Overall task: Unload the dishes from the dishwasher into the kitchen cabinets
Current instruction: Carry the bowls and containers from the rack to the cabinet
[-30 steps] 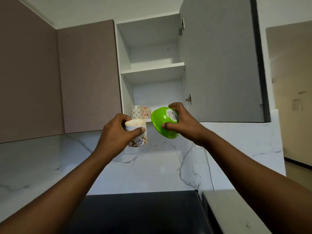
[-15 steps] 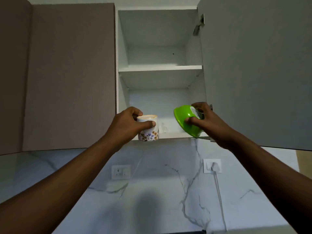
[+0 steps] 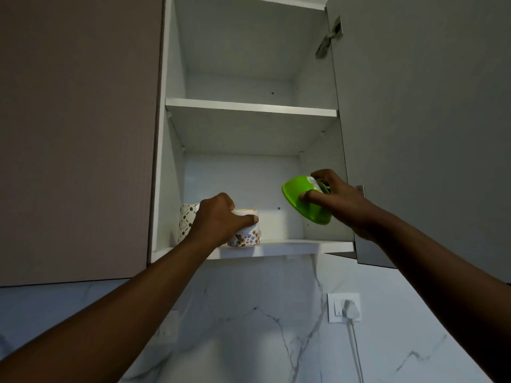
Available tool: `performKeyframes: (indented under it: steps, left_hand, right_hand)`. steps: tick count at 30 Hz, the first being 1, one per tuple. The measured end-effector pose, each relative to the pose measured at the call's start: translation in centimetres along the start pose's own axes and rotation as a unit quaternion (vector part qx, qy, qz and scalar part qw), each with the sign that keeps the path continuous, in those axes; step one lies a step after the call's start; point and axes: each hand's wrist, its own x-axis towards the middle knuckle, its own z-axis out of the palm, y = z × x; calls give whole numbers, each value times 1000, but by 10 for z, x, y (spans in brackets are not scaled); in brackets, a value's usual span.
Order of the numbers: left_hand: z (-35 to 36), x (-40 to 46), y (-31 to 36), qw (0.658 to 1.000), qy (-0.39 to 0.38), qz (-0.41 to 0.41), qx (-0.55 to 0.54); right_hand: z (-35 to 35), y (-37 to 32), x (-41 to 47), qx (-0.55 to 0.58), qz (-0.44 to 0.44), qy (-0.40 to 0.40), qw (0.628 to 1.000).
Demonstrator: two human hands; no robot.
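Head view, looking up into the open wall cabinet [image 3: 171, 161]. The left hand [image 3: 218, 219] is wrapped around a flowered mug [image 3: 244, 236], fingers over the top and thumb pressed along the side facing the camera. The mug sits at the front edge of the bottom shelf [image 3: 290, 248], toward its left end; its base looks to be touching the shelf, though the underside is in shadow and I cannot be sure it is fully set down. Just behind and to the left of that hand, near the shelf's left rear corner, stands a second patterned mug [image 3: 186, 222], upright and close against the cabinet's left wall.

The right hand [image 3: 331, 200] grips a green bowl [image 3: 300, 199] — thumb on the outer wall, fingers curled over the base, where a pale label [image 3: 318, 185] shows. The bowl is tilted, its mouth turned down and to the left, and it hangs in the air above the right end of the bottom shelf, clear of the board and near the cabinet's right wall.

The middle shelf [image 3: 249, 107] runs across above both hands. The cabinet door [image 3: 428, 120] stands open on the right, with a metal hinge [image 3: 330, 37] at its upper edge. Below the cabinet, on the marble backsplash [image 3: 249, 327], a wall socket [image 3: 343, 306] holds a white plug — its cord drops straight down.
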Motion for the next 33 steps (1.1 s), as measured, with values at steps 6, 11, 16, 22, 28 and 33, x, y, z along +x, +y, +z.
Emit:
performKeyframes:
  steps: [6, 11, 16, 22, 28, 33]
  left_hand:
    - [31, 23, -24, 999, -11, 1, 34]
    - [40, 35, -30, 994, -11, 35, 108]
    - [52, 31, -29, 985, 51, 98, 134]
    - [51, 27, -26, 973, 92, 147, 152]
    - [52, 35, -19, 973, 77, 152, 156]
    - [60, 37, -26, 974, 72, 157, 145]
  right_hand:
    - [17, 46, 54, -69, 60, -69, 993]
    - [33, 87, 96, -165, 81, -147, 972]
    - [55, 125, 135, -270, 115, -212, 932]
    - [65, 150, 170, -336, 164, -300, 878]
    - [66, 163, 180, -377, 187, -352, 836]
    - [70, 157, 178, -388, 184, -362, 828]
